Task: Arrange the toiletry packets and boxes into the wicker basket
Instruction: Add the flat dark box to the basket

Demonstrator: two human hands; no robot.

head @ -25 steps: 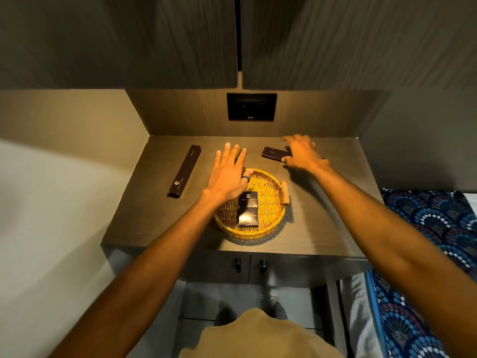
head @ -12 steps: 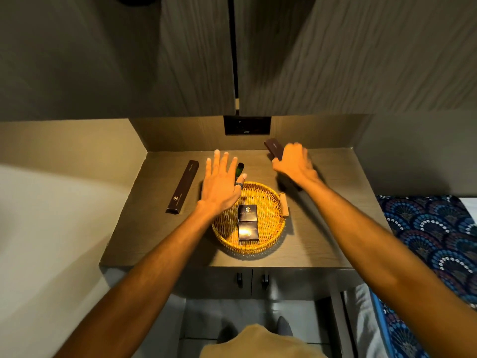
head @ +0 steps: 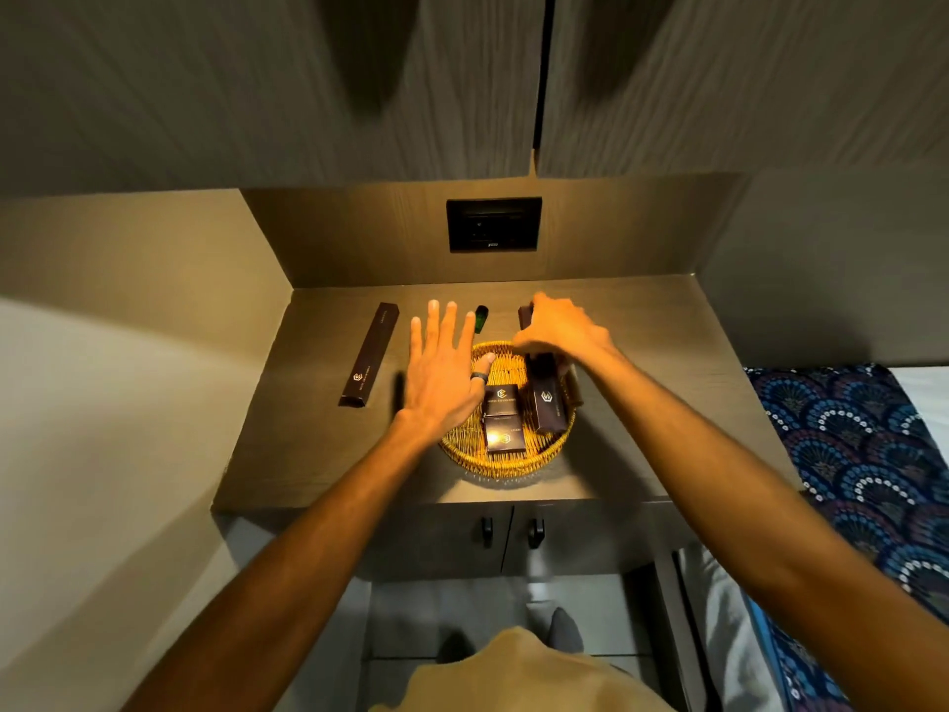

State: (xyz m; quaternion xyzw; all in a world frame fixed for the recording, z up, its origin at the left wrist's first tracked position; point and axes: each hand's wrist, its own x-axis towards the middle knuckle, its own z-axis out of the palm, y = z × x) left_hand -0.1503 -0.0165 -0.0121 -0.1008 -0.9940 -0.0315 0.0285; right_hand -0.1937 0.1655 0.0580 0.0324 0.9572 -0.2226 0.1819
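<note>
The round wicker basket (head: 462, 452) sits on the wooden counter near its front edge. Two small dark boxes (head: 502, 416) lie in its middle. My right hand (head: 562, 331) reaches over the far rim, its fingers closed on the upper end of a taller dark box (head: 548, 403) that stands tilted in the basket's right side. A dark edge (head: 524, 316) shows behind those fingers; what it is cannot be told. My left hand (head: 441, 375) hovers flat with fingers spread over the basket's left rim, holding nothing. A long dark box (head: 369, 354) lies on the counter to the left.
A small dark green item (head: 481, 318) lies behind the basket. A black socket panel (head: 494, 225) is in the back wall. Cupboard doors hang overhead. Two cabinet knobs (head: 511, 529) are below the counter edge. A patterned bed cover (head: 873, 454) is at right.
My right hand lifted the dark box from the back of the counter and brought it toward me into the basket's right side. My left hand stayed spread over the left rim.
</note>
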